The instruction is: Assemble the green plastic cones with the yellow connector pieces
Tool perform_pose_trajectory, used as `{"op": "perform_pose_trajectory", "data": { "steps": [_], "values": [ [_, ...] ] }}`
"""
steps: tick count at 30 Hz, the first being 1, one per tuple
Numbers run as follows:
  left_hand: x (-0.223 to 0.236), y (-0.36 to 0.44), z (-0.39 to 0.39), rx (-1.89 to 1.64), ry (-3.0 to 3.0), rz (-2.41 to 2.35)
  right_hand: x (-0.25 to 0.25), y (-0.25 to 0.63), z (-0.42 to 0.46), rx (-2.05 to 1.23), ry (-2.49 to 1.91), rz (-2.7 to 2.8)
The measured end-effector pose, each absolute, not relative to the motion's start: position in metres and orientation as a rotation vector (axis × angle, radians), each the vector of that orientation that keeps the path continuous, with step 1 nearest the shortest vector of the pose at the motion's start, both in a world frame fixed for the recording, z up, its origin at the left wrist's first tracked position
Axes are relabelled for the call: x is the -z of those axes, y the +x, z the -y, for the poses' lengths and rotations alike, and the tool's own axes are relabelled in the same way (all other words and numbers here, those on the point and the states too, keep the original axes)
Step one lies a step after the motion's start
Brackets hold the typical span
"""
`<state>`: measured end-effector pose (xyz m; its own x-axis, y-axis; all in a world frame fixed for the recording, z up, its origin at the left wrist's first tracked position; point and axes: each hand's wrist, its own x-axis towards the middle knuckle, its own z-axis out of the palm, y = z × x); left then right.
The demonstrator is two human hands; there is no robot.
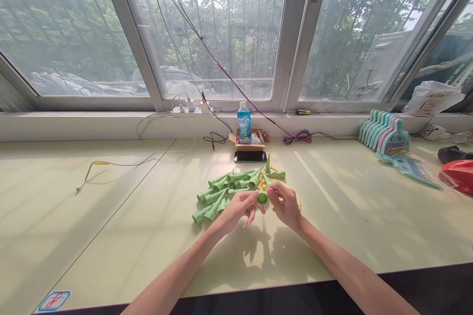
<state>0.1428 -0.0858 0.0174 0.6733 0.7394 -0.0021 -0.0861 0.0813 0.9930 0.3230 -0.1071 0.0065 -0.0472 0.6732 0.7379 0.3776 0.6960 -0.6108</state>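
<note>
Between my two hands is a green plastic cone (262,199), its round open end facing me and its narrow part pointing away. My left hand (240,209) grips its rim with thumb and forefinger, the other fingers loosely curled below. Close by the cone's right side, my right hand (286,205) is closed in a pinch; what its fingertips hold is hidden. A loose pile of similar green cones (218,197) lies just beyond and left of my hands. Small yellow pieces (263,183) lie among the cones and partly behind my right hand.
Behind the pile lie a phone (250,157) and a small cardboard box (251,147) with a blue-labelled bottle (244,124). A white cable (121,164) crosses the left table. At right are a rack of pastel plastic pieces (384,133) and a red object (458,176).
</note>
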Motion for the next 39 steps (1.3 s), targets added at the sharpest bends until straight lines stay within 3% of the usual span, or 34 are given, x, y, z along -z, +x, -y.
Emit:
{"op": "perform_pose_trajectory", "data": {
  "steps": [17,28,35,39],
  "values": [
    [-0.013,0.148,0.091,-1.112,2.05,-0.797,0.001,0.323,0.104,-0.377,-1.007,1.599],
    [-0.018,0.153,0.091,-1.061,1.589,-0.92,-0.002,0.321,0.106,-0.312,-1.012,1.533],
    [-0.022,0.152,0.09,-0.649,1.308,-0.791,0.0,0.322,0.106,-0.344,-0.919,1.63],
    [-0.022,0.151,0.09,-0.59,1.297,-0.741,0.001,0.323,0.105,-0.343,-0.901,1.662]
  ]
}}
